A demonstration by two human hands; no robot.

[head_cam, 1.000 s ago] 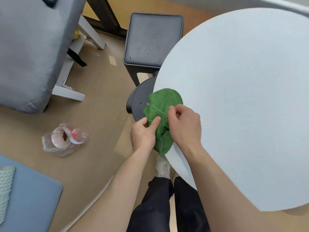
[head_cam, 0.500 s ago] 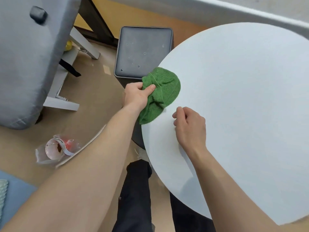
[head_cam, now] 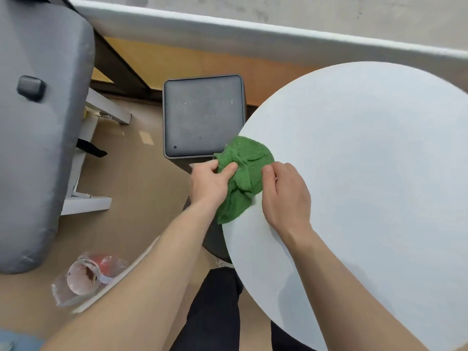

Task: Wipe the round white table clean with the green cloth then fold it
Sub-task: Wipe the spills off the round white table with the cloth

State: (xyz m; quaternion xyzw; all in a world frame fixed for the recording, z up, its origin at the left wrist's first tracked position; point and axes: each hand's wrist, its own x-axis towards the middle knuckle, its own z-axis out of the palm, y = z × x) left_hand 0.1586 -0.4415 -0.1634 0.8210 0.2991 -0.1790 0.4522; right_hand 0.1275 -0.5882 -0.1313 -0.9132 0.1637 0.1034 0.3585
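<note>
The green cloth [head_cam: 244,173] lies bunched at the left edge of the round white table [head_cam: 367,173], part of it hanging over the rim; the left hand [head_cam: 211,182] pinches it between thumb and closed fingers from outside the rim, while the right hand [head_cam: 286,196] rests on the tabletop with fingers curled, its fingertips [head_cam: 267,171] touching the cloth's right side — whether they truly grip a fold there I cannot tell.

The step in hand looks like gathering or arranging the cloth, either for another wipe or to start the fold; no neat fold shows yet. To do it well, I would draw the overhanging part fully onto the table, so that nothing slips to the floor; find two corners, spread the cloth flat, then bring edge to edge and press the crease; the towelling looks soft and thick, so it should hold a fold loosely and want smoothing.

The tabletop appears plain, matte and bare of other things; no marks show on it. Beside the table stands a dark square stool [head_cam: 203,115]; a grey padded piece of furniture [head_cam: 38,122] fills the left; on the tan floor [head_cam: 131,198] lies a clear plastic bag with a cup inside [head_cam: 86,277] — well apart from the hands.
</note>
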